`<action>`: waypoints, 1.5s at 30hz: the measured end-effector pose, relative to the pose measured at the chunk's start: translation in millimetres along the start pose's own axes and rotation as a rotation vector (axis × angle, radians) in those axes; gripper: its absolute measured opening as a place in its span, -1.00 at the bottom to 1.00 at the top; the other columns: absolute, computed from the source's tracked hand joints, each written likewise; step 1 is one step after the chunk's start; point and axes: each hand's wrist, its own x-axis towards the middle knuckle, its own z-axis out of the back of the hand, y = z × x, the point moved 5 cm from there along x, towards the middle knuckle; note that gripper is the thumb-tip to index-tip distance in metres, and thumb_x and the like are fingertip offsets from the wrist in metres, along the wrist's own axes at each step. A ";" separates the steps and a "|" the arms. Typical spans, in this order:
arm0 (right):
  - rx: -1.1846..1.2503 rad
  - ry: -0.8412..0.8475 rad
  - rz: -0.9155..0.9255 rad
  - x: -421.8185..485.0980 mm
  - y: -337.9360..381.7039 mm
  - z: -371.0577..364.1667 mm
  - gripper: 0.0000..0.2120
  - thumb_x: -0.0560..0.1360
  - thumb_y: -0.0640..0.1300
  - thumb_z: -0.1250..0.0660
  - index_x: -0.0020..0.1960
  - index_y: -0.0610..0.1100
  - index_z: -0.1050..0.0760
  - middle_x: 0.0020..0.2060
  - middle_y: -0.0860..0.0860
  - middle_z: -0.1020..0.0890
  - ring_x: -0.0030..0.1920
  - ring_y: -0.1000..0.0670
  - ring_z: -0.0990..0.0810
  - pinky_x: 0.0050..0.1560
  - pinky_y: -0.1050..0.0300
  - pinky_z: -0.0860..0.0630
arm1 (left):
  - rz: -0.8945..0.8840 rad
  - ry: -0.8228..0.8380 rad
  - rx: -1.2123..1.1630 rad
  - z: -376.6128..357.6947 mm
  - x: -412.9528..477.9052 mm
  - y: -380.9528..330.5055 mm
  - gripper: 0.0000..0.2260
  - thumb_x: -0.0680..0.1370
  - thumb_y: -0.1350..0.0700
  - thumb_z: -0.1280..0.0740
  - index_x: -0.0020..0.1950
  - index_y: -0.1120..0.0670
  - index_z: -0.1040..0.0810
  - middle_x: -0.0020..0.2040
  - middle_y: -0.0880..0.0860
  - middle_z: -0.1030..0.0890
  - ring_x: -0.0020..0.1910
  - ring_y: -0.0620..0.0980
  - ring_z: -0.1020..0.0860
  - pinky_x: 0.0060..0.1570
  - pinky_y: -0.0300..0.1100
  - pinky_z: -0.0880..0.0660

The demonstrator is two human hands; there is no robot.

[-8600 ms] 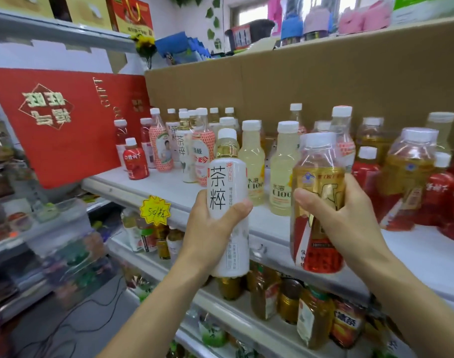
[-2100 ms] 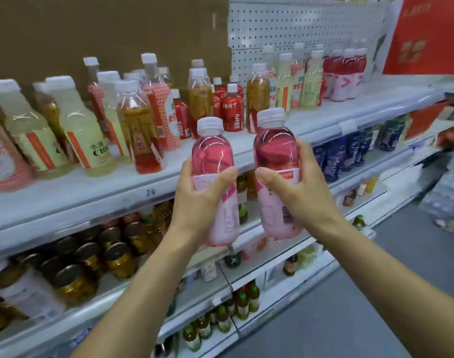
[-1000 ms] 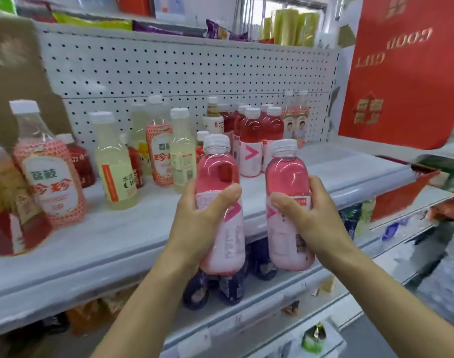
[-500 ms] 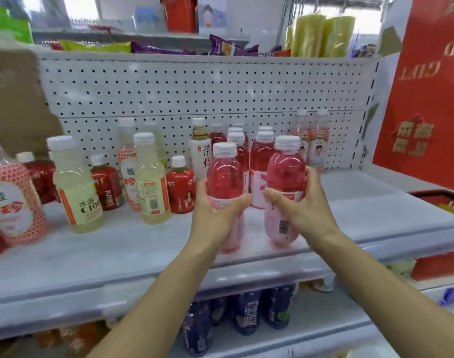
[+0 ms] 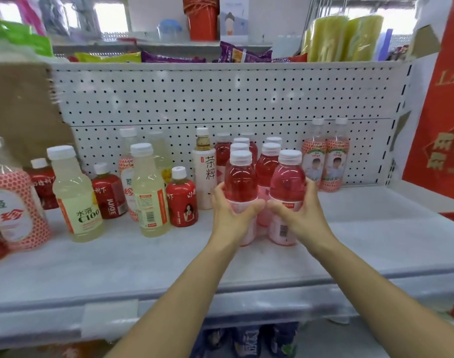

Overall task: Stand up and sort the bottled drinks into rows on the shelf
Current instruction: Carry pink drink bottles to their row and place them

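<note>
While upright, caps up: pink bottles [image 5: 241, 182], one apiece within left fingers [image 5: 219, 193], right fingers [image 5: 309, 186].

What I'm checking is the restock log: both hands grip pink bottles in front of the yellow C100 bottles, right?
No. The head view shows the left hand and right hand gripping pink bottles in front of the pink row, not the yellow C100 bottles.
</note>
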 end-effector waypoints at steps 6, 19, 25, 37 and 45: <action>-0.075 -0.016 -0.028 7.1 -3.6 2.5 -0.23 0.29 0.07 -0.57 0.35 0.08 -0.22 0.20 0.02 -0.53 0.21 0.03 -0.54 0.30 -0.12 -0.48 | -0.005 0.099 0.144 11.2 -4.0 -1.0 -0.13 0.26 -0.25 -0.52 0.45 -0.25 -0.14 0.44 -0.07 -0.35 0.44 -0.07 -0.35 0.44 0.07 -0.34; -0.237 -0.300 0.701 -30.5 101.4 -57.9 -0.50 0.46 -0.26 -0.36 0.38 -0.21 -0.35 0.31 0.05 -0.35 0.37 0.01 -0.32 0.43 0.11 -0.25 | -0.355 -0.278 0.462 150.8 -13.1 -22.6 -0.40 0.50 0.04 -0.47 0.46 0.01 -0.26 0.31 -0.13 -0.31 0.38 -0.08 -0.32 0.42 -0.08 -0.32; -0.264 0.059 0.491 5.2 104.1 -137.9 -0.57 0.53 -0.14 -0.30 0.38 -0.10 -0.37 0.26 0.04 -0.46 0.28 0.05 -0.41 0.36 0.05 -0.36 | -0.362 -0.325 0.433 185.0 35.7 -22.1 -0.35 0.49 0.04 -0.47 0.48 0.03 -0.23 0.34 -0.07 -0.34 0.36 -0.08 -0.35 0.41 0.01 -0.35; -0.382 0.278 -0.018 52.6 39.7 -202.3 -0.67 0.58 -0.01 -0.30 0.33 0.04 -0.38 0.17 0.07 -0.54 0.24 0.00 -0.51 0.25 -0.01 -0.44 | -0.322 -0.084 0.459 202.2 67.7 -28.9 -0.37 0.59 -0.19 -0.22 0.58 -0.17 -0.01 0.52 -0.01 -0.34 0.48 0.02 -0.34 0.44 0.11 -0.31; -0.403 0.350 -0.060 50.0 38.4 -208.6 -0.48 0.44 0.06 -0.47 0.32 0.03 -0.36 0.16 0.05 -0.54 0.16 0.00 -0.54 0.23 -0.05 -0.50 | -0.361 -0.128 0.445 252.4 46.2 -22.9 -0.37 0.61 -0.18 -0.22 0.59 -0.18 0.03 0.55 -0.04 -0.29 0.49 -0.01 -0.32 0.42 0.19 -0.33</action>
